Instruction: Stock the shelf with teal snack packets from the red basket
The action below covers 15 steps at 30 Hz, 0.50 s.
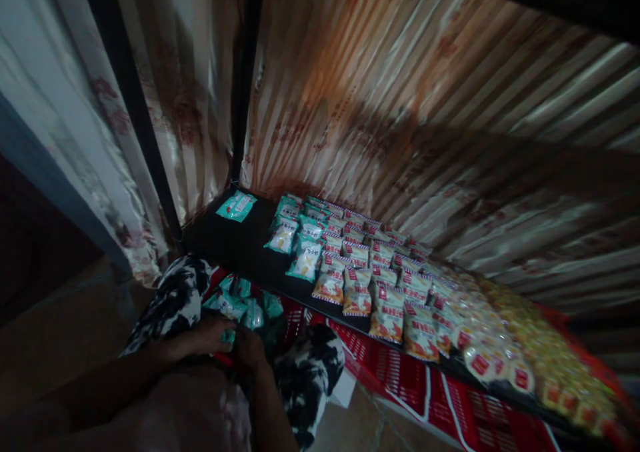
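My left hand is low at the left, fingers curled around a small teal snack packet. Close beside it, my right hand is bent with its fingers closed; what they grip is in shadow. Just beyond both hands lies a loose heap of teal packets between my knees. On the black board in front, more teal packets stand in short rows, and one teal packet lies flat in the far left corner.
Rows of orange-and-white snack packets fill the board's middle. Round packaged items and yellow packets follow to the right. Red crates are under the front edge. Dark posts and pleated curtains enclose the board.
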Tool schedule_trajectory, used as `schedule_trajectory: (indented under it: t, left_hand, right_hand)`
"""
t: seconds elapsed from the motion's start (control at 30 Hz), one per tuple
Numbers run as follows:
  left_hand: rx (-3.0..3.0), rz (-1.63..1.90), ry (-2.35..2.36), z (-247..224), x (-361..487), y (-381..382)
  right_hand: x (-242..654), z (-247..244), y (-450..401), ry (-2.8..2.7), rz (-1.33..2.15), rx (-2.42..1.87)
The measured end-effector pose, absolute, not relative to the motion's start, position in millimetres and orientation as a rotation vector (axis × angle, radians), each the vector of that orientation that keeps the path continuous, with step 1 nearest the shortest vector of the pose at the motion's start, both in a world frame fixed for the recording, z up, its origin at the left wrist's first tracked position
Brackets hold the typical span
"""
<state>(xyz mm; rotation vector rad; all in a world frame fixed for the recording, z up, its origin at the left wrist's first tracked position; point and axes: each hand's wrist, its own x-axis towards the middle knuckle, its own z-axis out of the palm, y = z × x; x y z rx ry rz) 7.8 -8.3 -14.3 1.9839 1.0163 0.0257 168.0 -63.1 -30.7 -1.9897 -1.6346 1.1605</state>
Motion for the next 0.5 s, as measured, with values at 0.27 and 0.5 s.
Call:
schedule_trajectory:
  t: [0.27,0.5]
  left_hand:
    - [1.811,0.199,1.209,9,13,3]
    - [1.711,0.27,1.327,38,17,12]
  right_hand:
    - [169,-14,-60,-1.394,1.144,-1.876]
    - [170,-7,-60,-1.217,1.135,-1.743]
